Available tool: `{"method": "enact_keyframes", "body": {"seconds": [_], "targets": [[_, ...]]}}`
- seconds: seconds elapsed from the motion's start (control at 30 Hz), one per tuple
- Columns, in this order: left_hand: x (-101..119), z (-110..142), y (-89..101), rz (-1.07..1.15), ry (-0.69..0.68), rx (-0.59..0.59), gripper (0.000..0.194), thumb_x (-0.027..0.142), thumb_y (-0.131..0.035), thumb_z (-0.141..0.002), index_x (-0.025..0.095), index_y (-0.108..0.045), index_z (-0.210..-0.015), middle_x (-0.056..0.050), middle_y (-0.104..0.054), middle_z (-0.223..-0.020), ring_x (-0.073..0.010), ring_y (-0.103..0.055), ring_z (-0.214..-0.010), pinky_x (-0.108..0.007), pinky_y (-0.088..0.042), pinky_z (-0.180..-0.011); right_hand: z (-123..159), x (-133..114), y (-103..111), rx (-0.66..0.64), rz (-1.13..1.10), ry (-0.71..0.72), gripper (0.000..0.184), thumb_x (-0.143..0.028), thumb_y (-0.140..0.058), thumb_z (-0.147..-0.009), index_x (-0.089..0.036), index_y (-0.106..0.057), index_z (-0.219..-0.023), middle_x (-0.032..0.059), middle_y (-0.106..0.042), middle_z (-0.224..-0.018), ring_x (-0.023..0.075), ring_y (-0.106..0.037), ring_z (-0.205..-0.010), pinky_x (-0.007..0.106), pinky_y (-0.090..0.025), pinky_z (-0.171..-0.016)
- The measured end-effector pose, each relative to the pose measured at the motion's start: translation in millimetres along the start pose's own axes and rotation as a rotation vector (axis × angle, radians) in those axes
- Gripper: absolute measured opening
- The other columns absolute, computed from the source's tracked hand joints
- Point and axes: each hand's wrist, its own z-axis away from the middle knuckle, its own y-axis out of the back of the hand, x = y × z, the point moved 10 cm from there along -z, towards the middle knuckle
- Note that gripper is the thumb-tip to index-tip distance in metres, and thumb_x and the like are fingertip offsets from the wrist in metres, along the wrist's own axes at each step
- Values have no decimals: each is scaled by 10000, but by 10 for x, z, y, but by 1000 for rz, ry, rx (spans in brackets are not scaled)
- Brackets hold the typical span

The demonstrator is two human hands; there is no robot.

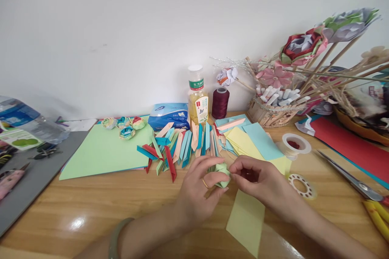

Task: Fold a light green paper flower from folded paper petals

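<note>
My left hand (pixel 199 188) is closed around a light green folded paper piece (pixel 222 173), its fingers curled over the top and side. My right hand (pixel 259 176) pinches at the right edge of that piece with thumb and forefinger; whether anything thin is between the fingertips I cannot make out. Below the hands lies a pale yellow paper rectangle (pixel 246 220). Just behind them spreads a heap of folded paper strips (pixel 179 147) in red, blue, green and peach. Small folded paper flowers (pixel 127 131) rest on green sheets (pixel 100 151) to the left.
A tissue pack (pixel 168 116), a drink bottle (pixel 198 97) and a maroon thread spool (pixel 220 104) stand by the wall. At right are a basket (pixel 269 113) with paper flowers, a white spool (pixel 294 145), a white ring (pixel 300 186) and scissors (pixel 355 182).
</note>
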Motion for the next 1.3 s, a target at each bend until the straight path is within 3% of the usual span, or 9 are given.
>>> {"method": "enact_keyframes", "body": {"seconds": [0.13,0.23,0.4,0.5,0.9,1.3], "targets": [[-13,32,-46,-63,-8,-20,216,76,-541,-760,236,-547,-905,-82,-538,-1076,-213,-534,-967,-400,-478,-802,46,-137,36,87,185,138,113,-190,-507,-750,-195,-557,-648,-1,-540,-643,124,-472,-533,253,-390,-492],[-74,69,-87,-96,29,-49,221,65,-526,-767,231,-552,-910,-88,-487,-1100,-216,-537,-976,-383,-488,-780,62,-191,60,117,205,172,132,-201,-501,-762,-195,-564,-645,4,-529,-646,126,-462,-530,260,-378,-494],[-91,96,-62,-89,32,-26,227,78,-548,-766,239,-552,-927,-71,-452,-1100,-209,-538,-968,-379,-489,-787,6,-16,50,23,-109,-55,209,-326,-500,-783,-188,-582,-649,-8,-518,-634,110,-440,-526,240,-372,-489],[-101,95,-15,-45,52,21,228,77,-548,-766,239,-549,-927,-63,-446,-1082,-196,-548,-943,-363,-498,-781,-8,96,62,33,-260,-170,206,-353,-531,-749,-180,-552,-640,-38,-450,-571,89,-393,-480,228,-364,-473],[-127,137,-40,-3,60,12,238,66,-548,-764,240,-548,-926,-55,-420,-1094,-197,-530,-976,-384,-480,-831,-19,108,-16,-11,-195,-110,182,-342,-549,-738,-189,-590,-646,-19,-488,-633,103,-391,-528,229,-335,-470],[-71,130,0,-52,31,43,225,68,-555,-761,232,-574,-914,-58,-436,-1088,-200,-498,-1030,-369,-485,-845,-8,197,-186,-168,-404,-216,281,-434,-659,-693,-166,-583,-661,-38,-470,-587,75,-387,-501,204,-315,-457]]}}
